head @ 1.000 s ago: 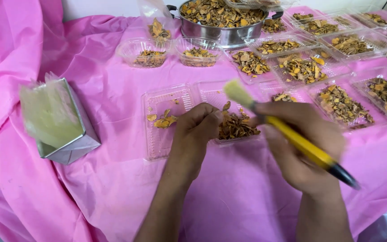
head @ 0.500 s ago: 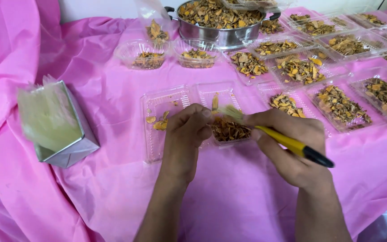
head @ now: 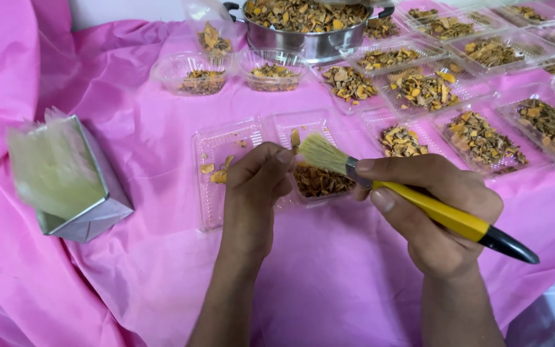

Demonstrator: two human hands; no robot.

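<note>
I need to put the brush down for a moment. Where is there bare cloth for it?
Bare cloth lies between the two forearms, below the open clamshell. More lies between the silver box and the left hand. The top and right are crowded with filled trays and the pot.

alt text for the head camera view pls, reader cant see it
A right hand holds a yellow-handled brush over an open clear plastic box of dried orange-brown pieces, which the left hand steadies on a pink cloth. More filled boxes and a steel pot sit behind.
</note>
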